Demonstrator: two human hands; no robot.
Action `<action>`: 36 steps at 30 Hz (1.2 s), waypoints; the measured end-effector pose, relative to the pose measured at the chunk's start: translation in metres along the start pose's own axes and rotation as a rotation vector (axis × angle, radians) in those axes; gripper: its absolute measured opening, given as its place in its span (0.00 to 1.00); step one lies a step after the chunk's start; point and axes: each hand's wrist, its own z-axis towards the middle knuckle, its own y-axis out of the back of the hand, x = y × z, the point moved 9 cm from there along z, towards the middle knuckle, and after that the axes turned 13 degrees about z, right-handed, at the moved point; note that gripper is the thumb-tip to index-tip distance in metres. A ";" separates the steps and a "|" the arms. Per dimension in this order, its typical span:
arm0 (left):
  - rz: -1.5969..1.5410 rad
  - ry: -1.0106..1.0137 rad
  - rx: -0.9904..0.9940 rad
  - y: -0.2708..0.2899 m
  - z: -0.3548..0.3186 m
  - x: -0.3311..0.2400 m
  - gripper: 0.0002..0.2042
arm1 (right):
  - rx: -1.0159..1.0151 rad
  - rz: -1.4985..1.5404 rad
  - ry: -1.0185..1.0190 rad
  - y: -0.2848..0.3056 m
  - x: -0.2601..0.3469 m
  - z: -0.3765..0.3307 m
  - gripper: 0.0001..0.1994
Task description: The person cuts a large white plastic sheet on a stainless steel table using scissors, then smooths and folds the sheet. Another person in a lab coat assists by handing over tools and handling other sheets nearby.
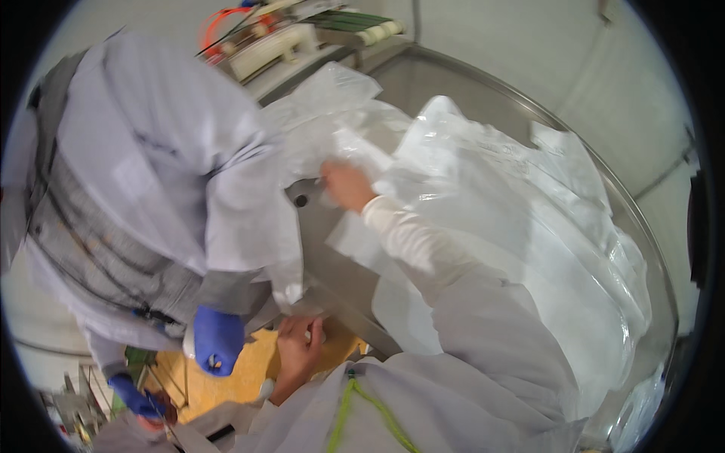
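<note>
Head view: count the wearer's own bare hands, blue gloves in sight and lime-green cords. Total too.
Wearer's bare hands: 2 (left hand, right hand)
Blue gloves: 2
Lime-green cord: 1
Total: 5
</note>
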 end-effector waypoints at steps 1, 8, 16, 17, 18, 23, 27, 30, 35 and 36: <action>-0.023 -0.064 0.001 -0.005 0.009 -0.012 0.03 | 0.294 0.212 0.019 -0.032 -0.023 -0.020 0.19; -0.106 -0.208 0.086 -0.030 0.032 -0.061 0.01 | 0.324 0.462 0.066 0.005 0.011 -0.161 0.21; -0.133 -0.403 0.061 -0.075 0.069 -0.122 0.05 | -0.506 0.031 -0.425 0.250 -0.098 -0.387 0.10; -0.126 -0.439 0.037 -0.081 0.073 -0.137 0.05 | -0.586 -0.059 -0.508 0.286 -0.106 -0.426 0.09; -0.109 -0.460 0.005 -0.083 0.078 -0.148 0.05 | -0.669 -0.152 -0.604 0.315 -0.104 -0.463 0.08; -0.025 -0.584 -0.084 -0.119 0.122 -0.226 0.10 | -0.799 -0.233 -0.841 0.387 -0.083 -0.618 0.10; 0.092 -0.633 0.264 -0.189 0.096 -0.280 0.18 | -0.547 -0.393 -1.186 0.367 -0.099 -0.704 0.22; 0.281 -0.684 0.708 -0.238 0.022 -0.300 0.29 | -0.418 -0.481 -1.409 0.371 -0.097 -0.738 0.28; 0.469 -0.482 0.948 -0.241 -0.027 -0.269 0.40 | -0.517 -0.576 -1.640 0.429 -0.129 -0.855 0.29; 0.472 -0.436 0.931 -0.238 -0.023 -0.257 0.41 | -0.560 -0.567 -1.713 0.444 -0.131 -0.878 0.29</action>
